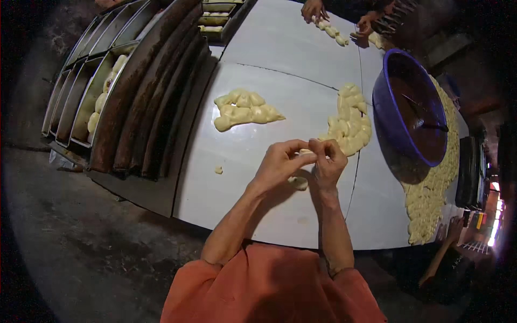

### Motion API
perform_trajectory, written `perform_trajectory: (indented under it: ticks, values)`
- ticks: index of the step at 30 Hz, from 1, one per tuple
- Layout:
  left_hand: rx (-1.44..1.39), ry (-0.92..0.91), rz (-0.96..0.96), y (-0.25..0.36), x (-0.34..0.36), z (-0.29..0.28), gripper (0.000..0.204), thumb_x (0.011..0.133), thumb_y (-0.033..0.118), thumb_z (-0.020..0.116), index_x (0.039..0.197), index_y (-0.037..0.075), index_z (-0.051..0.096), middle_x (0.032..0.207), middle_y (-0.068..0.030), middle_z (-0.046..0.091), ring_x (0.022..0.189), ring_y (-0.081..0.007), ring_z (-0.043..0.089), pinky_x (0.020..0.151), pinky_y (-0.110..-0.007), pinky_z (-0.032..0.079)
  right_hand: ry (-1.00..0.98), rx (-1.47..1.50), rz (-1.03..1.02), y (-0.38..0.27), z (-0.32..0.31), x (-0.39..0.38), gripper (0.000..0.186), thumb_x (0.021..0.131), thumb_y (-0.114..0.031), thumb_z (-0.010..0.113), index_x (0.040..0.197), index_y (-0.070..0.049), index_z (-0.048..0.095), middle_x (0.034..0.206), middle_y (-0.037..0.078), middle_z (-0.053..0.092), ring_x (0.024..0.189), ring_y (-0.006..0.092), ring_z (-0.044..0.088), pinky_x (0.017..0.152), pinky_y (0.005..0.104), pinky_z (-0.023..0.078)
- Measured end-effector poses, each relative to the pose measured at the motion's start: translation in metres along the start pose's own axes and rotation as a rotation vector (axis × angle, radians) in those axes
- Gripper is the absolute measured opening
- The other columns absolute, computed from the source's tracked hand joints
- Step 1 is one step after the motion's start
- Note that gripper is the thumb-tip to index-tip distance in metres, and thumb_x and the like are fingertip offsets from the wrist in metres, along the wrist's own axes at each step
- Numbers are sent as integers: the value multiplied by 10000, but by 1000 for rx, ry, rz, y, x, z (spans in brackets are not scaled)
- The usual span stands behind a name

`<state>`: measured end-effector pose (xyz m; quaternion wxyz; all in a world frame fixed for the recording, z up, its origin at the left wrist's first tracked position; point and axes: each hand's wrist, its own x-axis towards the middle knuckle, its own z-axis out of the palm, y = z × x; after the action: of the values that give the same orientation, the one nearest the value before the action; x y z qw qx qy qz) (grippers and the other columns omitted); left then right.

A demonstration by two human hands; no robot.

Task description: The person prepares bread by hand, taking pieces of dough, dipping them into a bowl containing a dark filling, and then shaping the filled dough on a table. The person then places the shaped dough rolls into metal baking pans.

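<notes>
No words or numbers can be read here.
Some small, pale marks [457,262] that look a bit like writing show far over on the right side, low down, in a dark spot just beside another person's arm [439,258]. They are too tiny and blurry to read, and it is too dark to tell what they are on.
</notes>
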<state>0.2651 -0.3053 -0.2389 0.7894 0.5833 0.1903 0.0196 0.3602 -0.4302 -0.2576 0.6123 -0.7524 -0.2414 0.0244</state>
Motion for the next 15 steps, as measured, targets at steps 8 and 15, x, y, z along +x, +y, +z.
perform_trajectory:
  ticks: [8,15]
  values:
    - [203,82,27,-4,-21,0,306,998,227,622,1198,-2,659,941,-96,690,820,-178,677,695,-320,544,-321,17,118,-27,-34,-29,211,881,-93,727,1069,-1,697,1077,102,657,924,180,645,831,317,545]
    - [957,12,451,-10,-39,-28,654,808,334,791,1346,33,572,1266,-186,643,1188,-342,595,1111,-460,363,-614,-303,189,-6,-39,-26,300,905,-178,698,1122,27,669,1165,183,652,942,322,668,883,376,535]
